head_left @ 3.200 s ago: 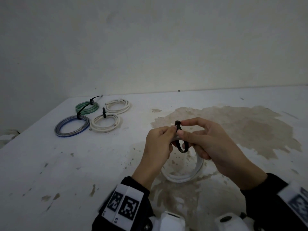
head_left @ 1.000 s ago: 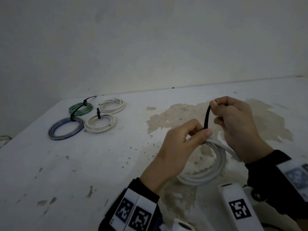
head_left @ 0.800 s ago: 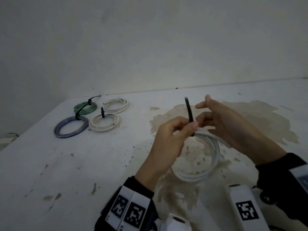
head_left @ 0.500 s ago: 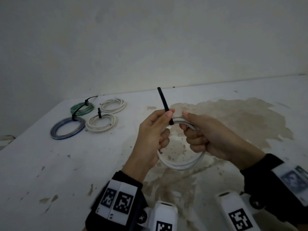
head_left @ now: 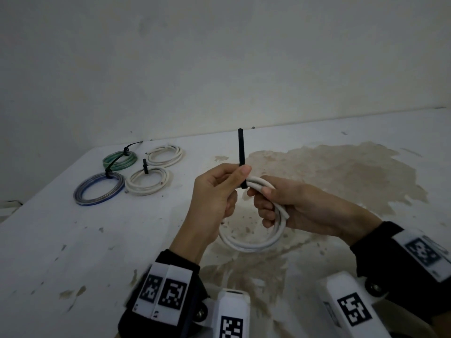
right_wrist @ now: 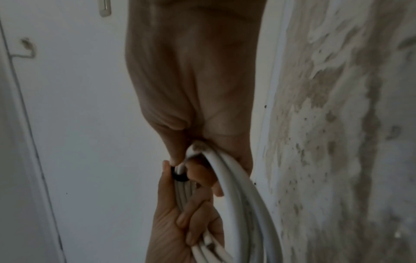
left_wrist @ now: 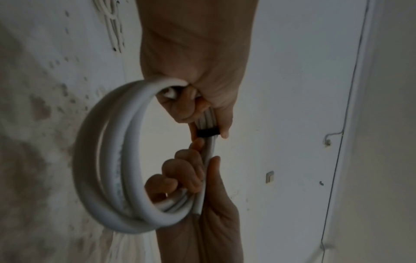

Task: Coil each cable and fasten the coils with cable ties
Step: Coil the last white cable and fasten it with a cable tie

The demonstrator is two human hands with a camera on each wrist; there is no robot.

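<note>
Above the table both hands hold a white cable coil point(head_left: 251, 245). A black cable tie point(head_left: 241, 150) is looped round its top, and the tail stands straight up. My left hand point(head_left: 240, 176) pinches the tie where it meets the coil, thumb against the strap. My right hand point(head_left: 263, 193) grips the coil just right of the tie, fingers curled round the strands. The left wrist view shows the tie band point(left_wrist: 207, 133) tight round the coil point(left_wrist: 99, 160). The right wrist view shows the tie point(right_wrist: 179, 176) by the left thumb and the coil point(right_wrist: 238, 195).
Several tied coils lie at the far left of the table: a green one point(head_left: 119, 159), a blue one point(head_left: 98, 189) and two white ones point(head_left: 146, 182) point(head_left: 166, 154). A brown stain point(head_left: 329, 172) covers the white tabletop under my hands. A wall stands behind the table.
My right hand pulled the tie tail up, let it go and took hold of the coil. The tail now stands free above my left thumb. The hands have moved back towards the middle.
</note>
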